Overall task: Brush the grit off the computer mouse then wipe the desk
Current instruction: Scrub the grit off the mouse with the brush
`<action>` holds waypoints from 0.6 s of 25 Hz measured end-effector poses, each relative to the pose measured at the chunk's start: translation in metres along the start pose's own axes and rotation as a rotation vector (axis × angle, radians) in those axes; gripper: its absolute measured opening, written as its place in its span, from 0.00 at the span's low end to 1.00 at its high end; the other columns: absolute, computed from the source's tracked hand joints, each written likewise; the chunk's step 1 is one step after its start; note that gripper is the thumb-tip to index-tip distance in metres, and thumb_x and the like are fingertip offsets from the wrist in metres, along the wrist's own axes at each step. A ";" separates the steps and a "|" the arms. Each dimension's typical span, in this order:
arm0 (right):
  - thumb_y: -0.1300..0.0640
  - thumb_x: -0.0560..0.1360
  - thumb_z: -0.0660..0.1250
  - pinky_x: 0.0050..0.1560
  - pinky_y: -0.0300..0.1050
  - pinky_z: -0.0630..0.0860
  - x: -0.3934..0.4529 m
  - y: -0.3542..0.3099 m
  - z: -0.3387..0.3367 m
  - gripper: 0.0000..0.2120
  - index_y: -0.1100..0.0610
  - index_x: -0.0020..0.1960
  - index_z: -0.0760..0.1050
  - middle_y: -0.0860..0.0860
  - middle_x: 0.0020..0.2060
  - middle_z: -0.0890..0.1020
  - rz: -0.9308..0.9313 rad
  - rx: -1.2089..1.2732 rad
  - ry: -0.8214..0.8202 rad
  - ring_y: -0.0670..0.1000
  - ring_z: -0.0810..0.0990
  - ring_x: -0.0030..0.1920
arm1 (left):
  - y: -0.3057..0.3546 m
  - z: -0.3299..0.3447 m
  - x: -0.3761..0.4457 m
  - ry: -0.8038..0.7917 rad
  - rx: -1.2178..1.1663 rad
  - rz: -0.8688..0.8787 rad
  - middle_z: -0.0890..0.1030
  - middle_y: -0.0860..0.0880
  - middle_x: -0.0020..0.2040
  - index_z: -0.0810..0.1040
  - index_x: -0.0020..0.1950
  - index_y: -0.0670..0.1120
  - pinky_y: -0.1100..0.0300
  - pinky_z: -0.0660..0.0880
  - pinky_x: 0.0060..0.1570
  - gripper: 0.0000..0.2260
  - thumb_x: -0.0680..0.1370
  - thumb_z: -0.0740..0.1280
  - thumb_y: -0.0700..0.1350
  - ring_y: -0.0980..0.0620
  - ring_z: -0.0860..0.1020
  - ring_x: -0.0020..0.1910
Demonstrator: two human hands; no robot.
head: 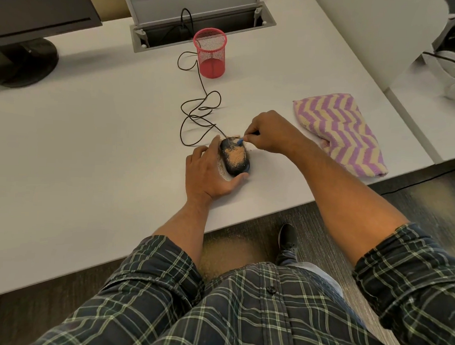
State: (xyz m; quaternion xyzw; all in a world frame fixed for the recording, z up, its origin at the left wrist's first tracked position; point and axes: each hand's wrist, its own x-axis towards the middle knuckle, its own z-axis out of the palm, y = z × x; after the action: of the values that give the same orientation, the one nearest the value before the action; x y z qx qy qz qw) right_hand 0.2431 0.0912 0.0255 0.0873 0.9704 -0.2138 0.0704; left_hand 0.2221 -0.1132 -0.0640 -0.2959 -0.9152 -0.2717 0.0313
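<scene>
Two hands at the mouse (235, 157), which lies near the surface (92, 140) edge, long axis pointing away. Left hand (210, 174) cups it; right hand (270, 132) pinches a brush (241, 140) over its grit-covered front.

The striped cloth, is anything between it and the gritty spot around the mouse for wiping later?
Only the right hand and forearm cross that stretch; the desk between the cloth and mouse shows nothing else.
</scene>
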 end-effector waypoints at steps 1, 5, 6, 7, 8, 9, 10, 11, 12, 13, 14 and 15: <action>0.56 0.76 0.69 0.32 0.41 0.70 0.000 0.001 -0.002 0.08 0.57 0.47 0.87 0.53 0.40 0.86 0.007 -0.017 0.002 0.52 0.78 0.33 | 0.000 0.000 0.000 -0.004 0.002 0.000 0.80 0.51 0.62 0.67 0.75 0.49 0.51 0.70 0.57 0.48 0.63 0.69 0.77 0.47 0.74 0.61; 0.57 0.74 0.71 0.32 0.38 0.70 -0.002 0.002 -0.005 0.07 0.56 0.48 0.87 0.51 0.40 0.87 0.021 0.035 -0.015 0.48 0.79 0.31 | 0.000 -0.001 -0.001 -0.009 0.000 -0.003 0.80 0.51 0.62 0.67 0.75 0.49 0.51 0.69 0.58 0.48 0.63 0.69 0.77 0.46 0.74 0.61; 0.57 0.74 0.71 0.32 0.38 0.69 -0.003 0.003 -0.005 0.07 0.56 0.48 0.87 0.50 0.39 0.87 0.024 0.043 -0.002 0.46 0.77 0.30 | 0.000 -0.001 0.000 -0.012 -0.002 -0.004 0.80 0.51 0.62 0.67 0.76 0.49 0.51 0.69 0.58 0.48 0.63 0.69 0.76 0.46 0.74 0.61; 0.57 0.74 0.71 0.31 0.37 0.67 -0.005 0.003 -0.005 0.07 0.56 0.49 0.87 0.50 0.38 0.86 0.026 0.053 0.000 0.45 0.76 0.29 | 0.000 -0.001 0.000 -0.016 -0.003 -0.005 0.80 0.50 0.62 0.67 0.76 0.49 0.51 0.69 0.58 0.48 0.64 0.69 0.76 0.46 0.74 0.62; 0.57 0.74 0.71 0.30 0.37 0.66 -0.006 0.004 -0.006 0.07 0.55 0.49 0.87 0.49 0.36 0.86 0.027 0.066 -0.011 0.44 0.74 0.28 | 0.001 -0.001 -0.001 -0.016 -0.001 -0.005 0.80 0.50 0.62 0.67 0.76 0.49 0.51 0.70 0.58 0.48 0.64 0.69 0.76 0.46 0.74 0.62; 0.57 0.74 0.72 0.29 0.37 0.65 -0.007 0.004 -0.006 0.06 0.55 0.49 0.87 0.46 0.33 0.84 0.026 0.074 -0.017 0.44 0.73 0.26 | 0.001 -0.001 -0.001 -0.014 0.002 -0.005 0.80 0.50 0.62 0.67 0.76 0.49 0.51 0.70 0.58 0.49 0.64 0.69 0.76 0.46 0.74 0.62; 0.57 0.74 0.72 0.28 0.36 0.64 -0.008 0.004 -0.006 0.06 0.55 0.49 0.87 0.43 0.30 0.81 0.026 0.076 -0.007 0.44 0.73 0.26 | 0.001 -0.002 -0.001 -0.017 0.005 -0.006 0.80 0.50 0.63 0.67 0.76 0.49 0.51 0.70 0.59 0.49 0.64 0.69 0.76 0.46 0.74 0.62; 0.57 0.74 0.71 0.28 0.35 0.65 -0.009 0.004 -0.006 0.07 0.55 0.49 0.87 0.41 0.29 0.80 0.029 0.081 0.010 0.44 0.73 0.26 | 0.001 -0.002 -0.001 -0.023 0.006 -0.008 0.80 0.50 0.63 0.67 0.77 0.48 0.51 0.69 0.59 0.49 0.64 0.69 0.76 0.46 0.74 0.62; 0.57 0.74 0.72 0.30 0.36 0.66 -0.010 0.004 -0.006 0.07 0.56 0.49 0.87 0.42 0.31 0.81 0.029 0.095 0.017 0.45 0.76 0.28 | 0.001 -0.002 -0.001 -0.029 0.005 -0.009 0.80 0.50 0.63 0.67 0.77 0.48 0.51 0.69 0.59 0.49 0.64 0.69 0.76 0.46 0.74 0.63; 0.57 0.74 0.72 0.31 0.37 0.69 -0.010 0.004 -0.006 0.07 0.56 0.50 0.86 0.45 0.35 0.84 0.026 0.117 0.005 0.46 0.79 0.32 | 0.001 -0.002 -0.001 -0.030 0.004 -0.009 0.80 0.50 0.64 0.67 0.77 0.48 0.51 0.69 0.59 0.50 0.64 0.69 0.76 0.46 0.74 0.63; 0.56 0.74 0.72 0.33 0.37 0.71 -0.011 0.004 -0.005 0.07 0.55 0.50 0.86 0.48 0.38 0.86 0.022 0.135 -0.011 0.46 0.80 0.34 | 0.001 -0.002 -0.001 -0.027 0.001 -0.009 0.80 0.50 0.63 0.67 0.77 0.48 0.51 0.69 0.59 0.49 0.64 0.69 0.76 0.46 0.74 0.63; 0.56 0.74 0.72 0.32 0.37 0.71 -0.011 0.004 -0.003 0.07 0.55 0.50 0.86 0.48 0.40 0.87 0.023 0.139 -0.015 0.46 0.80 0.34 | 0.001 -0.002 -0.001 -0.024 0.000 -0.008 0.80 0.50 0.63 0.67 0.77 0.48 0.51 0.69 0.59 0.49 0.64 0.69 0.76 0.46 0.74 0.62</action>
State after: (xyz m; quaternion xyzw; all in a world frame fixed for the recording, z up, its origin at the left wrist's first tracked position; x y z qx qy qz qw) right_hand 0.2543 0.0948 0.0289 0.1015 0.9515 -0.2807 0.0740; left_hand 0.2234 -0.1141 -0.0621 -0.2953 -0.9167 -0.2685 0.0191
